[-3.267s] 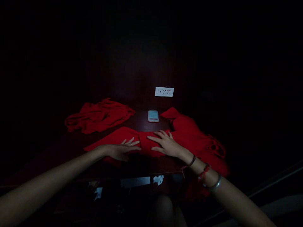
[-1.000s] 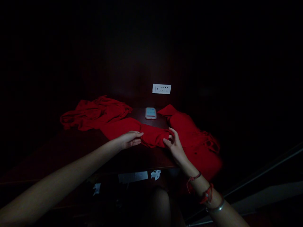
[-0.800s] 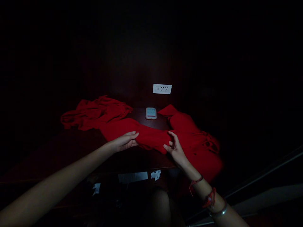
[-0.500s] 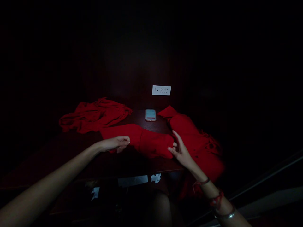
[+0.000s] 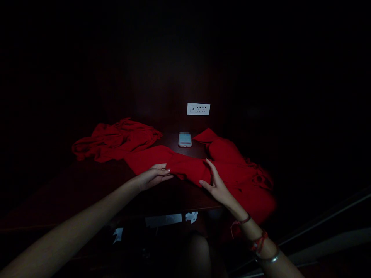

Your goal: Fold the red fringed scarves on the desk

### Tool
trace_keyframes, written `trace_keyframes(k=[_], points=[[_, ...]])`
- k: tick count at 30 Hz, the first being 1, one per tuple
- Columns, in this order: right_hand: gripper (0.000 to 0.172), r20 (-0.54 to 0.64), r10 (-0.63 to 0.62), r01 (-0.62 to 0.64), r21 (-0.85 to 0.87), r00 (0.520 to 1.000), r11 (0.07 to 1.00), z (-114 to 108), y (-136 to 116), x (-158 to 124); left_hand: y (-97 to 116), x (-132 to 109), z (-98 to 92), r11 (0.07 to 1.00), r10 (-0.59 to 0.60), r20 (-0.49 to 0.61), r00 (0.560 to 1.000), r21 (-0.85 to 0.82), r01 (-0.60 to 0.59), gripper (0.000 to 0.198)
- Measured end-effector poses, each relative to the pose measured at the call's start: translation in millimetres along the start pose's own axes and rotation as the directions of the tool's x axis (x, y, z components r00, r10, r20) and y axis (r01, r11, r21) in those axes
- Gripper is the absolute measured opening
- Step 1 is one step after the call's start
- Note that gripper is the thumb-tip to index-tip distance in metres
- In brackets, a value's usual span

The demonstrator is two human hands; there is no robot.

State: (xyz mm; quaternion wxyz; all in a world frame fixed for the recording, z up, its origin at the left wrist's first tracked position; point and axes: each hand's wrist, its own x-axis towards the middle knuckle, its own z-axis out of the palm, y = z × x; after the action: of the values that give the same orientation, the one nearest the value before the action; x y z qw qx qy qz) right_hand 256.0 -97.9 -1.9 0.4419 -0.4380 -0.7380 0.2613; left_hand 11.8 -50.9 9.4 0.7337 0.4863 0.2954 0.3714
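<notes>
A long piece of plain red cloth (image 5: 188,164), perhaps part of a garment, lies across the dark table between my hands. At its near edge, my left hand (image 5: 153,177) pinches the cloth between thumb and fingers. My right hand (image 5: 216,188) is at the cloth's right end, its thumb and forefinger spread apart with the fabric between them; its other fingers are mostly hidden. More red cloth (image 5: 246,181) is heaped on the right, beyond and beside my right hand. A crumpled red cloth (image 5: 118,141) lies at the back left.
A phone with a lit screen (image 5: 184,139) lies at the back of the table (image 5: 185,199). A white socket plate (image 5: 198,109) is on the dark wall behind. White scraps of paper (image 5: 191,217) show below the table edge. The surroundings are very dark.
My left hand has moved right along the near edge of the cloth. My right hand has shifted slightly up and left, its thumb and forefinger spread. The cloth between them now sits a little higher.
</notes>
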Motion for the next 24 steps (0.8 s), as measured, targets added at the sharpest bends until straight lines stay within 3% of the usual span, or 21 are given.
trace_keyframes(k=[2,5,10,12,15,17,20,24], points=[[0.070,0.051,0.008,-0.009,0.022,0.999,1.000,-5.0,2.4,0.0,1.5,-1.4,-12.8,1.000,0.005,0.036,0.999,0.016,-0.005,0.024],[0.067,0.141,0.026,-0.012,-0.101,0.990,0.995,-10.4,0.6,-5.2,5.4,-6.1,-25.4,0.992,-0.021,0.028,0.999,0.127,0.017,0.012],[0.062,0.130,0.063,-0.016,-0.338,0.989,0.941,-5.6,-15.9,-14.6,14.0,-14.6,-13.3,0.919,-0.110,0.073,0.991,0.387,0.073,0.020],[0.061,0.134,0.055,-0.001,-0.376,0.989,0.927,-0.6,-21.2,-15.5,11.4,-15.3,-2.2,0.927,-0.099,-0.020,0.995,0.361,0.099,0.035],[0.058,0.043,0.081,-0.057,-0.402,0.996,0.914,4.2,-20.5,-15.1,1.5,-12.4,5.0,0.953,-0.040,-0.202,0.979,0.286,0.098,0.046],[0.055,-0.012,0.099,-0.094,-0.436,0.995,0.895,4.2,-14.9,-16.0,-3.6,-10.3,1.0,0.944,-0.016,-0.206,0.978,0.318,0.082,0.051],[0.051,-0.025,0.054,-0.058,-0.567,0.998,0.821,1.7,-7.5,-21.0,-3.6,-11.0,-8.7,0.849,-0.015,-0.059,0.998,0.527,0.044,0.055],[0.052,-0.003,0.079,-0.051,-0.782,0.997,0.621,1.3,-19.3,-28.2,6.8,-17.5,-6.4,0.578,0.018,0.016,1.000,0.816,-0.023,0.057]])
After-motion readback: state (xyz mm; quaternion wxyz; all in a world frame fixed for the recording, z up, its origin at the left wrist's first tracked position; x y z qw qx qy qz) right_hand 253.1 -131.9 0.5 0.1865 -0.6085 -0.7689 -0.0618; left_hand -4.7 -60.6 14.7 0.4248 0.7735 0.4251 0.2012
